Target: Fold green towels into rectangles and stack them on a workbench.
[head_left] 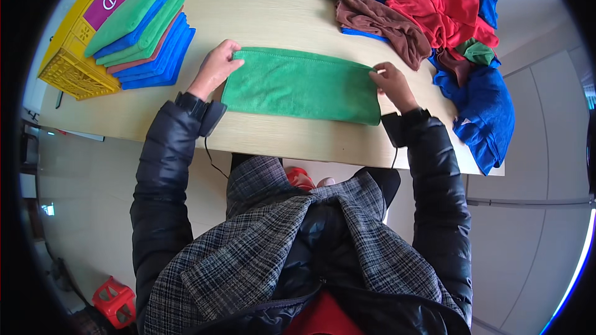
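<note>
Both grips sit on the green cloth (301,85), one at each end. Left hand (215,67) lies fingers together over the left far corner, seemingly pinching the top edge. Right hand (392,82) pinches the right far corner between thumb and fingertips, closed on the fabric. Cloth lies folded into a long strip, flat on the counter (261,6), near its front edge, straight ahead of the person.

Judgement: doing this fold well means keeping both corners taut and level, edges lined up, no wrinkles trapped in the middle; pull evenly from both ends so the strip stays square.

Left of the cloth, apart from it, a stack (146,28) of folded cloths in green, blue and brown leans half on a yellow crate (71,65). Far right, a loose pile (434,6) of red, blue, brown and green cloths spills toward the counter's right edge. Red stool (115,301) on the floor, lower left.
</note>
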